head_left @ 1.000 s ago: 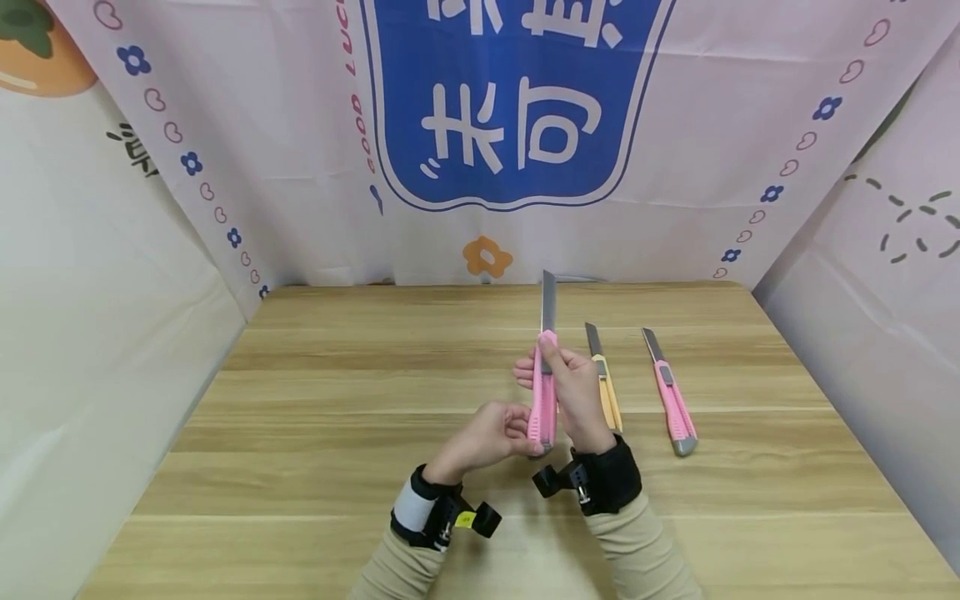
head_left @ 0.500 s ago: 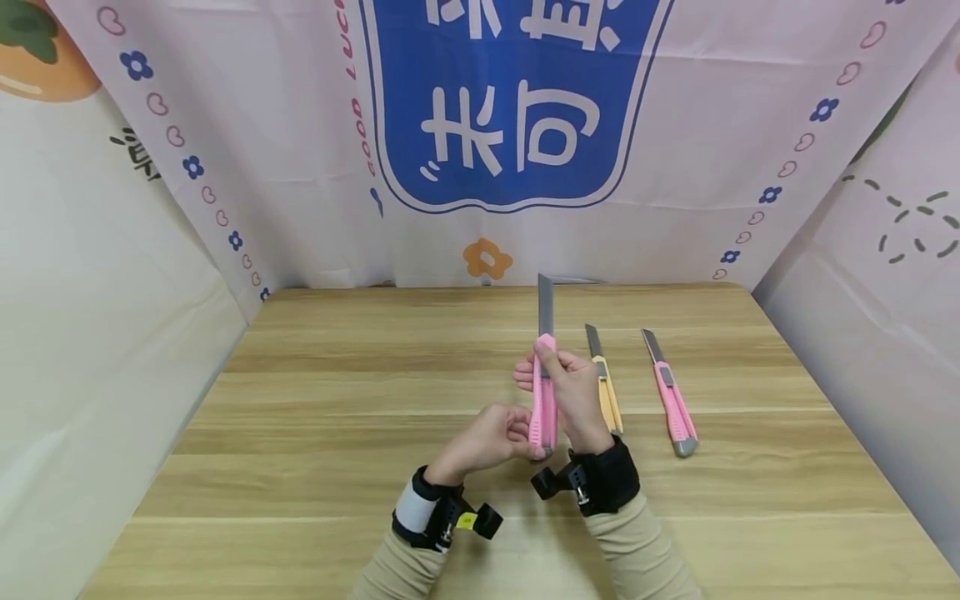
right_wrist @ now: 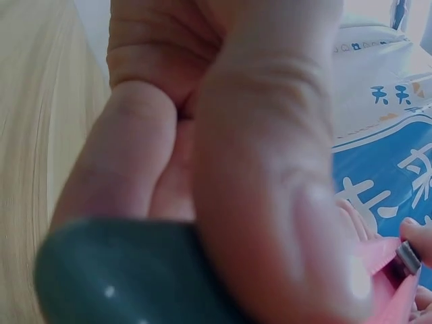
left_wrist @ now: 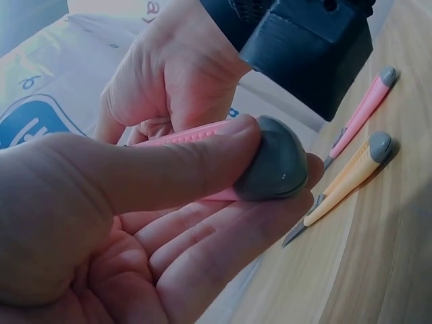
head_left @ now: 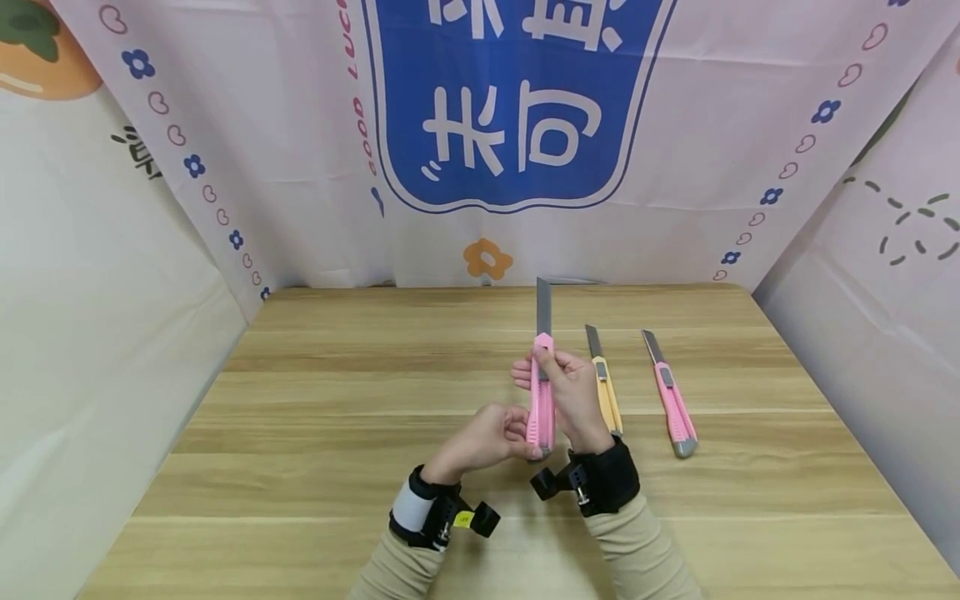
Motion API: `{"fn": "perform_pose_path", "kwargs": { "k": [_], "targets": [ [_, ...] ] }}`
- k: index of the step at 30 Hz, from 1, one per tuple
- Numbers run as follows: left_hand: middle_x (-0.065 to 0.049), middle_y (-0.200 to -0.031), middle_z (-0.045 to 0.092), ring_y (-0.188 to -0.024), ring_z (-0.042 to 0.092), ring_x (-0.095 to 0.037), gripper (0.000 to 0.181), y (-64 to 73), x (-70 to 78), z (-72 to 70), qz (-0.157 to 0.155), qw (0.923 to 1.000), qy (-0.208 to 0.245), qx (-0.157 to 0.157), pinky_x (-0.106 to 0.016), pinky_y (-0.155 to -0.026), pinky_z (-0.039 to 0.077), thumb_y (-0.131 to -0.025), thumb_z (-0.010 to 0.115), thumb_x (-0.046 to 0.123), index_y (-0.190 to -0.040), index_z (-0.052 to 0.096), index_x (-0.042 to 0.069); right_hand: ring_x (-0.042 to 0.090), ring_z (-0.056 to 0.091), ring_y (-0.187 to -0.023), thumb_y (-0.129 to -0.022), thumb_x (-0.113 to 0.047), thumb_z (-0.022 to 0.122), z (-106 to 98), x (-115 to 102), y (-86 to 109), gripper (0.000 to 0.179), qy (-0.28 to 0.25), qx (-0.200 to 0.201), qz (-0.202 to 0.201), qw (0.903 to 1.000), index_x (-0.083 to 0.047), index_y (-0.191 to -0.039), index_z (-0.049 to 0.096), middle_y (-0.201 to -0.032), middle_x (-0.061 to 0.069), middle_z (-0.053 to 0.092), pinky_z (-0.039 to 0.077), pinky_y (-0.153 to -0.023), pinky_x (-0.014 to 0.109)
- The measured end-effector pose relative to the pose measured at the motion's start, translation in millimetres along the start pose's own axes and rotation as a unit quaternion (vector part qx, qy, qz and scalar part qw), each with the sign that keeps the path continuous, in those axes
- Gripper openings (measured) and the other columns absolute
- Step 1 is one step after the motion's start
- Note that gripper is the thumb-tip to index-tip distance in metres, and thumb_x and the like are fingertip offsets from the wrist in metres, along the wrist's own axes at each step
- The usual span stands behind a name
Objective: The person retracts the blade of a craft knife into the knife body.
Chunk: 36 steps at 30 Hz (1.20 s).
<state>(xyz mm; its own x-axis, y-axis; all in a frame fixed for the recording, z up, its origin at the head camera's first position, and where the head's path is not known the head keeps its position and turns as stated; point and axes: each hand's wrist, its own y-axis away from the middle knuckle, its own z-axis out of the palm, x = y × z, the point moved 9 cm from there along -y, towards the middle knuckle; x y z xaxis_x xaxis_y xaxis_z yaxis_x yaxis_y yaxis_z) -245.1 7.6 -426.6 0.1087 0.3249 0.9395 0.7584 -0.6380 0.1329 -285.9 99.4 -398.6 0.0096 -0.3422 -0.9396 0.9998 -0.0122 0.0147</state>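
Observation:
A pink utility knife (head_left: 542, 408) with a long grey blade (head_left: 543, 307) is held above the table, its tip pointing away. My left hand (head_left: 487, 435) pinches the grey end cap (left_wrist: 277, 158) between thumb and fingers. Further up the handle, my right hand (head_left: 576, 400) holds the knife, thumb on its front and other fingers behind. In the right wrist view, the left thumb (right_wrist: 270, 202) fills much of the picture, with the right thumb near the grey slider (right_wrist: 407, 258) at the right edge.
Right of my hands, a yellow utility knife (head_left: 609, 400) lies on the wooden table (head_left: 337, 375), partly behind my right wrist. Another pink utility knife (head_left: 675, 404) lies farther right. Both have blades out, pointing away. A printed cloth (head_left: 300, 208) hangs at the table's back edge.
The held knife has shifted slightly left and its blade tip sits a little lower in the head view. Both hands keep their hold, and the two knives on the table stay put.

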Motion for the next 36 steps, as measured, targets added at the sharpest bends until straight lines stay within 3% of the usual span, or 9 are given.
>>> {"fn": "perform_pose_path", "kwargs": {
  "k": [8,15,21,30,36],
  "targets": [
    [-0.025,-0.098,0.073,-0.077,0.066,-0.002,0.022,-0.5,0.6,-0.5,0.006,1.0,-0.002,0.004,-0.012,-0.067,0.052,-0.084,0.071,0.005,-0.103,0.066,-0.006,0.025,0.075,-0.087,-0.097,-0.023,0.057,-0.8,3.1,-0.9,0.036,-0.001,-0.002,0.017,0.9999,0.009,-0.11,0.062,-0.079,0.003,0.076,0.062,-0.079,0.033],
    [-0.025,-0.098,0.073,-0.078,0.065,-0.003,0.022,-0.2,1.0,-1.0,0.007,0.9999,-0.004,0.008,-0.012,-0.068,0.053,-0.085,0.071,0.005,-0.103,0.066,-0.006,0.022,0.076,-0.081,-0.094,-0.034,0.06,-1.3,9.4,-0.7,0.04,0.003,0.018,0.041,0.999,0.005,-0.099,0.064,-0.075,0.002,0.076,0.062,-0.076,0.033],
    [-0.026,-0.098,0.072,-0.074,0.063,0.0,0.022,-0.2,0.6,-1.0,0.003,1.0,0.002,0.005,-0.012,-0.066,0.052,-0.085,0.071,0.004,-0.103,0.066,-0.006,0.022,0.076,-0.08,-0.093,-0.035,0.063,-1.9,10.8,0.8,0.044,0.01,0.03,0.042,0.9986,0.008,-0.1,0.064,-0.074,0.002,0.075,0.062,-0.075,0.033],
    [-0.028,-0.095,0.071,-0.069,0.061,0.001,0.022,0.4,0.2,-0.9,0.001,1.0,0.006,-0.001,-0.011,-0.063,0.049,-0.084,0.071,0.002,-0.103,0.065,-0.008,0.017,0.075,-0.077,-0.095,-0.031,0.06,1.7,9.3,1.3,0.037,0.024,0.0,0.039,0.9989,0.006,-0.099,0.064,-0.075,0.001,0.075,0.062,-0.077,0.033],
    [-0.027,-0.092,0.072,-0.068,0.06,0.003,0.022,0.9,0.9,-0.8,0.016,0.9998,-0.003,-0.008,-0.011,-0.063,0.05,-0.084,0.071,0.002,-0.101,0.065,-0.009,0.016,0.075,-0.077,-0.097,-0.027,0.058,4.2,7.0,1.3,0.035,0.025,-0.017,0.033,0.999,0.008,-0.099,0.062,-0.075,0.0,0.075,0.062,-0.078,0.034]
  ]
}}
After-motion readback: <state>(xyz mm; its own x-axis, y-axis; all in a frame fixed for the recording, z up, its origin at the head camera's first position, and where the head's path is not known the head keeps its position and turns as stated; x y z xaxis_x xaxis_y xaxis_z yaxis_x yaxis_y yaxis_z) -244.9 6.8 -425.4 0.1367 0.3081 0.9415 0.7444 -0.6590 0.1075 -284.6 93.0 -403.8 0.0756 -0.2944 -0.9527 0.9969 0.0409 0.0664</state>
